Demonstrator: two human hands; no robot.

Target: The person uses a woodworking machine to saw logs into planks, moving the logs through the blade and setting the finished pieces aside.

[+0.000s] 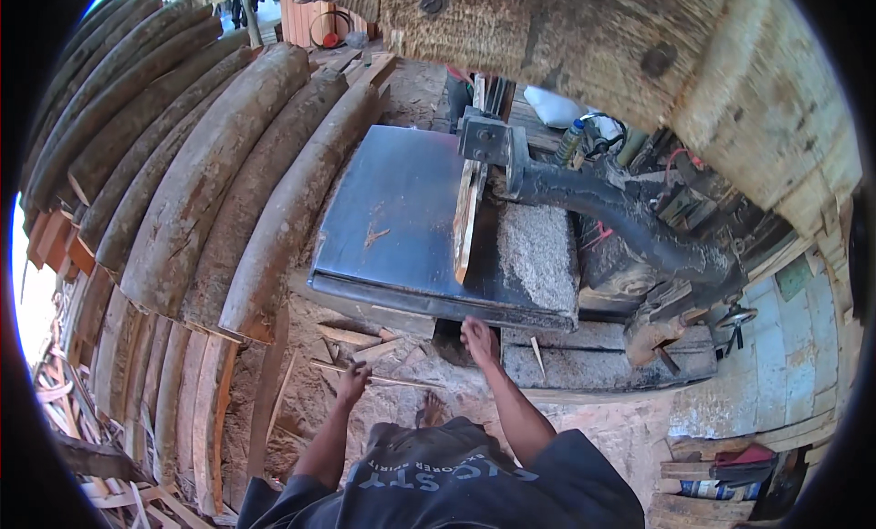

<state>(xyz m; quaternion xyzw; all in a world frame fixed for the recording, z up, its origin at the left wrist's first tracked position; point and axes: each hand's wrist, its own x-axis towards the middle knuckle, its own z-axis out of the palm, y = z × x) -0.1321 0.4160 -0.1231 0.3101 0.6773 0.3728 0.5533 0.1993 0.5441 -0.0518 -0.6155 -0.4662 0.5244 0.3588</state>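
Note:
My left hand (354,383) hovers over the wood scraps in front of the machine table, its fingers loosely bent and apart, with nothing seen in them. Closer to the table's front edge is my right hand (478,340), its fingers half curled and no object visible in it. Both hands are apart from the wood piece. On the dark metal saw table (392,187) lies a narrow wood piece (468,223), pointing toward me beneath the guide block (484,138). A thick curved metal arm (611,205) carries that block from the right. The blade itself cannot be made out.
Long bark-covered logs (219,178) are stacked at the left, close beside the table. Sawdust (537,255) coats the table's right side. A heavy timber beam (566,36) crosses overhead. A handwheel (735,317) stands at the right. Loose offcuts (374,351) litter the ground.

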